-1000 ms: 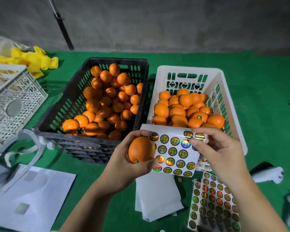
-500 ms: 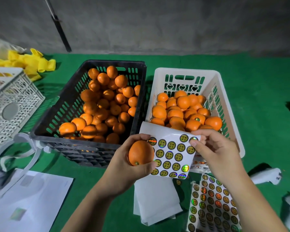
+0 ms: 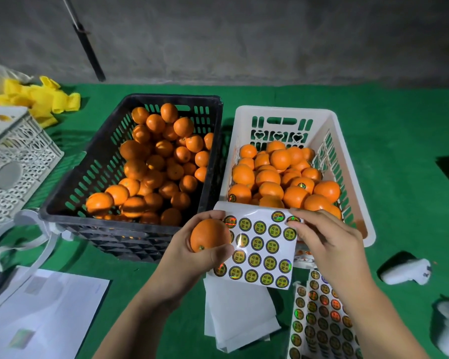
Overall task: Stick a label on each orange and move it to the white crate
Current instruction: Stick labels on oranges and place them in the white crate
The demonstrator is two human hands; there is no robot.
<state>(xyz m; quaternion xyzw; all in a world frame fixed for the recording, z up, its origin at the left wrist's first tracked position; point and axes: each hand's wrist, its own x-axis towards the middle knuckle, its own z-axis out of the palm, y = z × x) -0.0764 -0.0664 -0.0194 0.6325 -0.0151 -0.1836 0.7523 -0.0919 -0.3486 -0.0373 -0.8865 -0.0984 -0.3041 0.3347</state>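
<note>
My left hand (image 3: 189,257) grips an orange (image 3: 209,237) together with the left edge of a white label sheet (image 3: 259,251) covered in round holographic labels. My right hand (image 3: 324,239) pinches a label (image 3: 293,221) at the sheet's top right corner. Just behind both hands stands the white crate (image 3: 347,141), partly filled with oranges, some showing labels. To its left, the black crate (image 3: 94,161) holds a heap of oranges with no labels showing.
Another label sheet (image 3: 322,320) and blank backing sheets (image 3: 239,314) lie on the green cloth under my hands. A white lattice crate (image 3: 16,161) and yellow foam nets (image 3: 42,99) sit at left, papers (image 3: 44,312) at lower left, white objects (image 3: 407,272) at right.
The label sheet has tilted and dropped a little. My right fingers have closed on a label at its top right corner. The orange has stayed in my left hand.
</note>
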